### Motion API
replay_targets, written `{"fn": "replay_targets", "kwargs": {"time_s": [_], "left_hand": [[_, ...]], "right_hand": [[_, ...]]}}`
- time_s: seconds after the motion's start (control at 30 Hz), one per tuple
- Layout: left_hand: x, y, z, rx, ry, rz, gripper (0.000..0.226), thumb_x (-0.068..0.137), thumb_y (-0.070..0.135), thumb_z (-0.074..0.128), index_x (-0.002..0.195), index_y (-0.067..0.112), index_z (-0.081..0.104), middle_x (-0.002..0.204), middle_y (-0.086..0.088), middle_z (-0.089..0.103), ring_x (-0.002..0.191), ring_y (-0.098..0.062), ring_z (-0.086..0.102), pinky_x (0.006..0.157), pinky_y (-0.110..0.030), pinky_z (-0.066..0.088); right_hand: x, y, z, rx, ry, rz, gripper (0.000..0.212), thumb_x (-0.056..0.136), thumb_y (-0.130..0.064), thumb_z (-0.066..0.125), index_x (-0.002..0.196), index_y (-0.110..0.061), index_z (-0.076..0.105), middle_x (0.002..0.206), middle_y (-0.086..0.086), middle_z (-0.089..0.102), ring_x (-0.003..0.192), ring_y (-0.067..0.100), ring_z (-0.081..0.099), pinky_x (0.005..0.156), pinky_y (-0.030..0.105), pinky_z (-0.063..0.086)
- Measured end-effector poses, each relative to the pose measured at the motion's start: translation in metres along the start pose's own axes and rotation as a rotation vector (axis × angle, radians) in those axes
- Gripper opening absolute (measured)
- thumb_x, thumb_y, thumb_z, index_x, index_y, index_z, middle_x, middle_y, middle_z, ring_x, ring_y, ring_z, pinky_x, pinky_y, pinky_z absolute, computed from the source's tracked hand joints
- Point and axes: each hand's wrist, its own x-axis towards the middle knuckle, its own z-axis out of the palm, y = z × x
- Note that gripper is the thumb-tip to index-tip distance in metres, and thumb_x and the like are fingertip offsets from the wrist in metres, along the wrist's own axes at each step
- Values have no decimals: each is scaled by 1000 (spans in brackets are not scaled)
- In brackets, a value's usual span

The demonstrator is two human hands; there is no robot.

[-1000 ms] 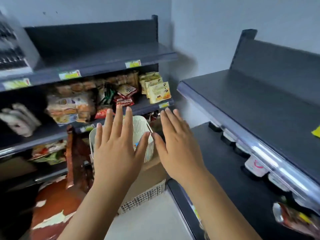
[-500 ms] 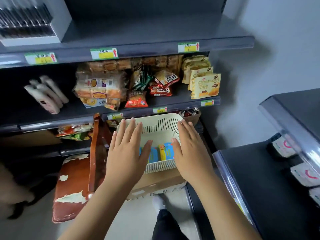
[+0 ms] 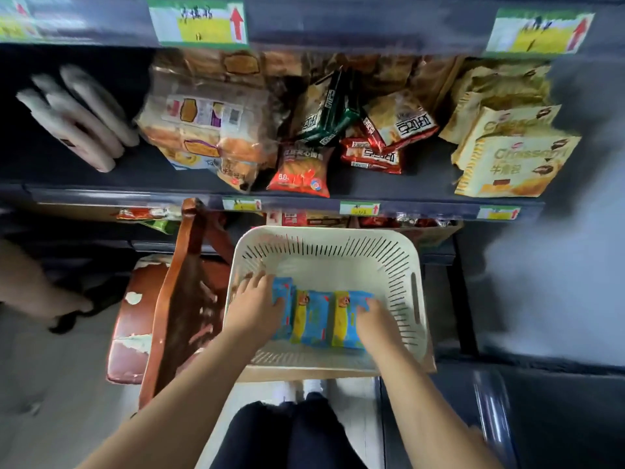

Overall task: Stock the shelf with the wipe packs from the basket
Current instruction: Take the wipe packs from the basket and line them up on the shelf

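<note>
A cream slotted basket (image 3: 411, 265) sits on a cardboard box below the snack shelf. Inside it lie three blue-and-yellow wipe packs (image 3: 313, 318) side by side. My left hand (image 3: 253, 304) is down in the basket with its fingers curled over the leftmost pack (image 3: 283, 292). My right hand (image 3: 375, 319) rests on the rightmost pack (image 3: 348, 319), fingers bent over its right edge. The packs still lie on the basket floor. A dark shelf (image 3: 558, 418) lies at the lower right.
The shelf (image 3: 101, 189) ahead holds bread bags (image 3: 209, 130), snack packets (image 3: 301, 170), croissant packs (image 3: 510, 164) and pale rolls (image 3: 77, 120). A worn brown chair (image 3: 152, 316) stands left of the basket. Another person's leg (image 3: 30, 286) is at the far left.
My head has tilted down and moved closer. Both hands dropped from above the basket rim into the basket and closed onto the outer wipe packs.
</note>
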Motion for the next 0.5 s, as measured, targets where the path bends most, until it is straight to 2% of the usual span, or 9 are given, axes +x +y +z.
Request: {"fn": "replay_targets", "kwargs": {"time_s": [0.07, 0.13, 0.2, 0.27, 0.33, 0.4, 0.5], "left_hand": [[13, -7, 22, 22, -160, -88, 53, 95, 29, 56, 144, 14, 42, 148, -11, 49, 136, -33, 47, 110, -40, 40], [30, -13, 42, 17, -234, -94, 56, 93, 25, 60, 145, 14, 42, 149, -11, 48, 136, -30, 47, 112, -37, 40], [47, -17, 53, 12, -266, -101, 71, 92, 25, 64, 155, 14, 32, 162, -11, 31, 149, -29, 31, 121, -39, 28], [66, -21, 58, 100, -284, -110, 91, 87, 28, 71, 161, 17, 19, 168, -5, 16, 155, -24, 16, 127, -39, 17], [83, -23, 63, 151, -289, -85, 96, 88, 17, 70, 163, 19, 11, 169, -3, 13, 156, -22, 12, 128, -36, 14], [91, -21, 66, 210, -271, -60, 89, 90, 6, 63, 163, 18, 14, 167, -5, 20, 154, -24, 20, 126, -35, 20], [93, -14, 70, 415, -224, -17, 69, 87, 7, 67, 149, 19, 41, 148, -7, 43, 137, -28, 44, 113, -37, 39]], "right_hand": [[25, 5, 19, -65, -20, 97, 39, 101, -16, 47, 138, -5, 53, 136, 17, 61, 122, 34, 60, 94, 32, 46], [44, 10, 34, -87, 12, 160, 32, 93, -15, 53, 124, -9, 58, 128, 15, 65, 118, 33, 63, 98, 33, 51], [56, 13, 46, -116, 36, 163, 26, 86, -16, 59, 112, -14, 56, 123, 13, 67, 114, 32, 65, 97, 38, 54], [66, 13, 53, -141, 30, 185, 30, 85, -16, 61, 114, -14, 55, 125, 11, 66, 116, 32, 65, 96, 36, 54], [74, 14, 53, -182, 55, 222, 29, 91, -16, 62, 118, -15, 53, 124, 10, 66, 117, 31, 65, 87, 33, 52], [79, 15, 51, -240, 90, 240, 27, 92, -19, 61, 118, -15, 57, 120, 7, 68, 114, 28, 66, 78, 32, 48], [84, 18, 52, -240, 95, 228, 26, 87, -20, 63, 113, -17, 61, 112, 4, 68, 107, 27, 68, 71, 30, 45]]}}
